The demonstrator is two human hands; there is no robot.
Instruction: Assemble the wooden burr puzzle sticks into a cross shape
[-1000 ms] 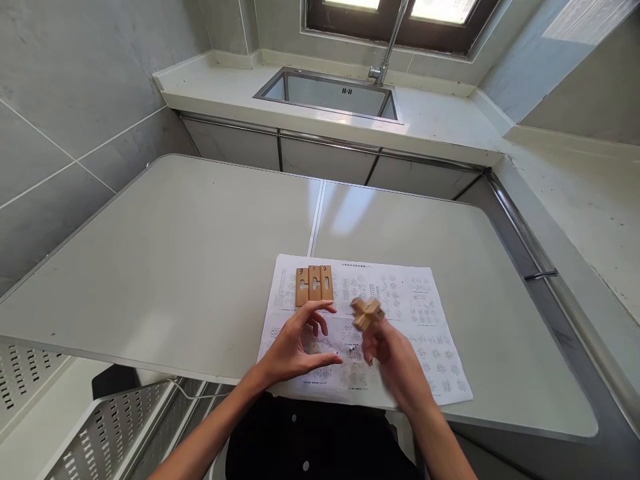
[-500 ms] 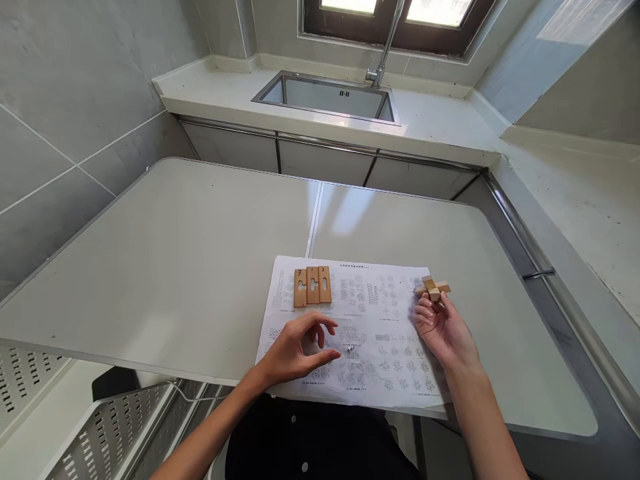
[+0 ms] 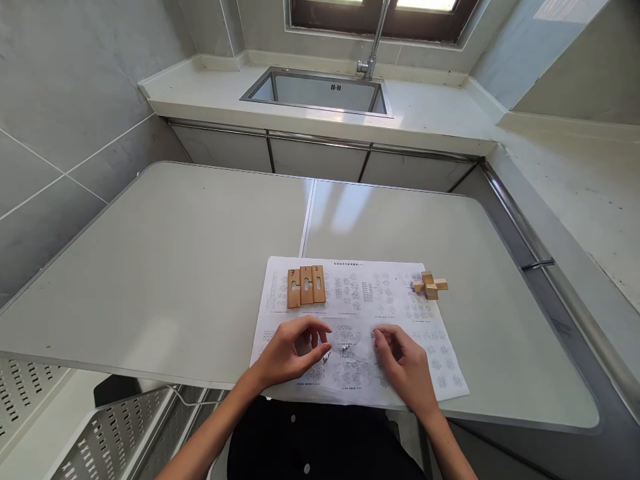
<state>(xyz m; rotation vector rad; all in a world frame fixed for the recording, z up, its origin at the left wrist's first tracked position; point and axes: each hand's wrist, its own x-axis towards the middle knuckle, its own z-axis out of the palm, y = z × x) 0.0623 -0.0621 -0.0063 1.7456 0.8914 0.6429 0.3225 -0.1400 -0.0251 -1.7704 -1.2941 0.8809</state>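
A light wooden burr puzzle (image 3: 430, 287) of crossed bars rests over the right edge of a printed paper sheet (image 3: 350, 307). My right hand (image 3: 407, 363) hovers over the sheet's lower right, below and left of the puzzle, its fingers loosely curled and holding nothing I can see. Over the lower left part, my left hand (image 3: 295, 347) is half curled, with a gap between thumb and fingers and nothing in it. Three flat brown wooden pieces (image 3: 306, 287), marked 3, 1 and 2 and with cut-out slots, lie side by side above my left hand.
The sheet lies on a pale folding table (image 3: 200, 267) with a centre seam. Beyond are a counter with a sink (image 3: 320, 93) and faucet (image 3: 369, 67). A perforated metal rack (image 3: 120, 427) stands below the table at the left.
My right hand has let go of the burr puzzle, which now sits at the sheet's right edge. That hand has moved left and toward me; my left hand stays nearly in place.
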